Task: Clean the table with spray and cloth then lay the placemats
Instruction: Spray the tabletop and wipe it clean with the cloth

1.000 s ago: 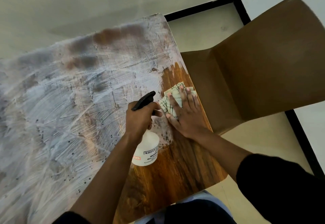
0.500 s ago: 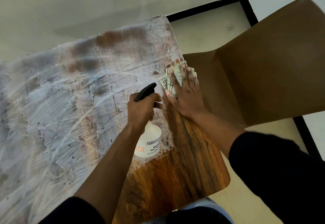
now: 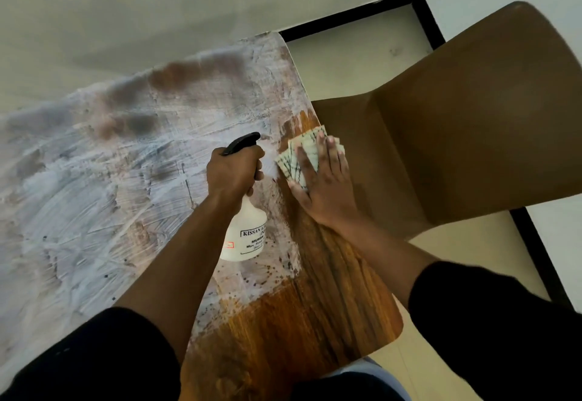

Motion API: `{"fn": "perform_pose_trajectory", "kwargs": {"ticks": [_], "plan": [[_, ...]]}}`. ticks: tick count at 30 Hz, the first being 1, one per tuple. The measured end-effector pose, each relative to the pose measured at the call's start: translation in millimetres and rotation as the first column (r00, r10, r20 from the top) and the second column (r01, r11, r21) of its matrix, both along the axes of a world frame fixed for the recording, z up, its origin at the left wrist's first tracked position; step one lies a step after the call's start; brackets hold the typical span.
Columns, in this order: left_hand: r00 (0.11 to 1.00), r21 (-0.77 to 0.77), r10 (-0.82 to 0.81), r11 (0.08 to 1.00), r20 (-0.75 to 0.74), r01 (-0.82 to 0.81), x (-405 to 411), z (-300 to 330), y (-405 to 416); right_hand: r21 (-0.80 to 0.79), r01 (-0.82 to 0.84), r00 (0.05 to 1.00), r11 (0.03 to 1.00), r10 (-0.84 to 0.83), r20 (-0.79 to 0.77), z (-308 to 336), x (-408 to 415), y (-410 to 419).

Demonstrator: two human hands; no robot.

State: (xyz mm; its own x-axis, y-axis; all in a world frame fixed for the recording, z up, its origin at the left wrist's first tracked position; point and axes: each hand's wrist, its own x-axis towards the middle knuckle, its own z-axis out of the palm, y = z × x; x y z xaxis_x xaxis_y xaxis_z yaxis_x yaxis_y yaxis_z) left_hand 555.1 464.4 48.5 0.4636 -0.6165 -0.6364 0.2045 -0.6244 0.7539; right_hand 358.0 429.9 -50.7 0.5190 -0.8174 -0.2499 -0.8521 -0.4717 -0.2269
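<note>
Two black sleeves fill the bottom corners of the frame, bare forearms reaching up from them over a wooden table; its rounded lower-right corner shows warm, streaky grain, glossy and bare, while the rest, spreading to the left and upper centre, lies under a chalky white film scored with curved wipe marks and dotted with dark specks; a few brown patches show through near the top edge. At centre frame the left hand grips the neck of a spray bottle, fingers curled round below its black trigger head; the bottle's body is white, smooth plastic with a printed black-bordered label, and it hangs tilted under the fist, whether touching the table I cannot tell. Just right of it the right hand presses flat, fingers straight and spread, on a folded cloth, pale with a thin dark check; the cloth lies at the table's right edge, its corners fanning out past the fingertips. Beyond that edge, at the right of the frame, stands a brown chair, a smooth moulded shell with a curved back; pale floor tiles with a black border run behind it.
</note>
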Motion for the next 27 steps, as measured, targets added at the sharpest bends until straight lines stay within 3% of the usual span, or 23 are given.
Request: {"fn": "perform_pose_trajectory", "kwargs": {"ticks": [7,18,27], "plan": [[0.997,-0.038,0.059,0.998,0.046,-0.058,17.6,3.8,-22.9,-0.031,0.021,1.000,0.999,-0.020,0.006,-4.2,38.2,-51.2],[0.999,0.036,0.018,0.999,0.026,-0.019,25.4,-1.8,-16.8,0.004,-0.029,1.000,1.000,0.029,0.000,8.3,7.8,27.0],[0.995,0.068,0.077,0.994,0.067,-0.081,42.2,-13.4,-10.7,-0.002,-0.019,1.000,1.000,0.019,0.017,-4.0,87.4,-100.0]]}}
